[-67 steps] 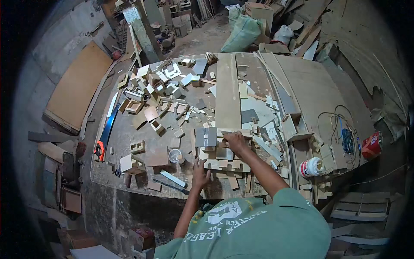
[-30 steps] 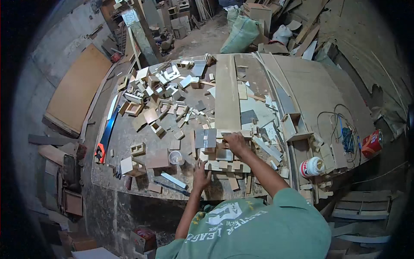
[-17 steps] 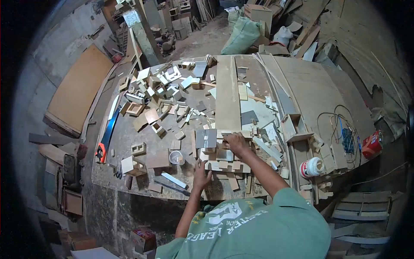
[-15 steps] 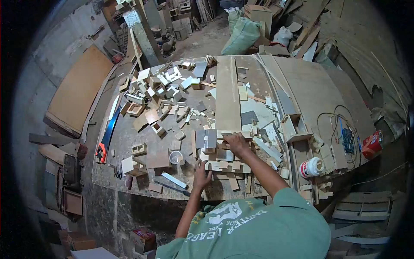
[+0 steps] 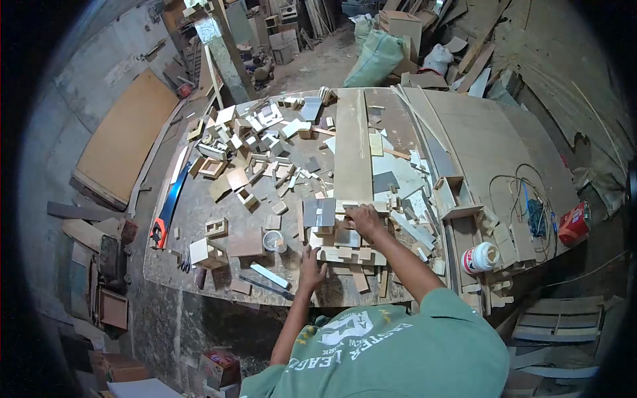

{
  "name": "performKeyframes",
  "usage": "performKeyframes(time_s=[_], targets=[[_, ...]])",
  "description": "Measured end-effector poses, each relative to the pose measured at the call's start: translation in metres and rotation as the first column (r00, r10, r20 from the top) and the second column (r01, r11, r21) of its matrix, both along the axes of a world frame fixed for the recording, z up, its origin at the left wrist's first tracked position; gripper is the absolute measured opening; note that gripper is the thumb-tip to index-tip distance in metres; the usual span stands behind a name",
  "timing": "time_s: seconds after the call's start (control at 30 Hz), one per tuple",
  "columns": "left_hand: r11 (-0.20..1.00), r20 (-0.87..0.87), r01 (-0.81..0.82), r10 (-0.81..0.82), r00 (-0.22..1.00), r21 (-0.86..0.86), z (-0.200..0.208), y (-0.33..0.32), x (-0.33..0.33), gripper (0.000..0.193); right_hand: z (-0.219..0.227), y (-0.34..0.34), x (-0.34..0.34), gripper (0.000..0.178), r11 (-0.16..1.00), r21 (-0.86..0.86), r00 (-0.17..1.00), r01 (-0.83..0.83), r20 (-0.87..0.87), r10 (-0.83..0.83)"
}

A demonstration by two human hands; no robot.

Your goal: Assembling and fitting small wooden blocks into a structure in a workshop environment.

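At the near middle of the worktable, my right hand [image 5: 364, 220] bends its fingers over a pale wood strip [image 5: 378, 207], beside the end of a long brown board [image 5: 352, 146]. Lower and to the left, my left hand [image 5: 310, 269] rests with fingers and thumb apart, at the left end of a notched light wood piece [image 5: 332, 254]. Between the hands are small blocks and a grey square panel [image 5: 320, 212] set on a wooden block. Fingertips of both hands are partly hidden or too small to make out fully.
Many small wooden offcuts and little boxes [image 5: 227, 140] cover the left of the worktable [image 5: 219, 265]. A handsaw [image 5: 167, 209] lies at its left edge. A clear cup [image 5: 273, 241] stands near my left hand. A white glue tub [image 5: 480, 257] and coiled cable [image 5: 534, 212] are at right.
Both hands stay in nearly the same place, and the wood pieces look unmoved. The whole view has shifted very slightly.
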State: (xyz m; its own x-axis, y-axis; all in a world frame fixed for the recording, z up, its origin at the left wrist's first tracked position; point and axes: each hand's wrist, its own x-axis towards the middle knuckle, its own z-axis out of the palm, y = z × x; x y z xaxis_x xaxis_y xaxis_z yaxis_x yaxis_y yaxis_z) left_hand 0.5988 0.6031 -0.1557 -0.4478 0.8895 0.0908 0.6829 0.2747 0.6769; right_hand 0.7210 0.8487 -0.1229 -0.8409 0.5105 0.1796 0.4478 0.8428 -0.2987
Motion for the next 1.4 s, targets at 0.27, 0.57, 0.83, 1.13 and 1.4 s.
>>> performKeyframes(time_s=[0.27, 0.57, 0.83, 1.13, 1.4], targets=[[1.000, 0.043, 0.005, -0.005, 0.999, -0.009, 0.005, 0.000, 0.004, 0.059, 0.005, 0.000, 0.003, 0.021, 1.000, 0.013, 0.999, 0.008, -0.031, -0.008], [0.999, 0.013, -0.007, 0.006, 1.000, 0.040, 0.004, -0.005, 0.005, 0.062, 0.023, 0.002, 0.021, 0.019, 0.999, -0.022, 0.952, 0.040, -0.303, -0.045], [0.974, 0.334, -0.225, 0.200, 0.921, 0.036, -0.066, -0.007, -0.032, 0.070, -0.006, -0.003, 0.068, 0.027, 0.826, -0.378, 0.737, 0.418, -0.390, -0.551], [0.938, 0.428, -0.340, 0.334, 0.840, -0.064, -0.053, 0.014, -0.029, 0.050, -0.070, -0.036, 0.134, 0.028, 0.600, -0.680, 0.702, 0.421, -0.175, -0.691], [0.956, 0.446, -0.239, 0.291, 0.846, -0.170, -0.045, 0.023, -0.004, 0.027, -0.104, -0.029, 0.151, 0.028, 0.499, -0.749, 0.677, 0.437, -0.092, -0.730]])
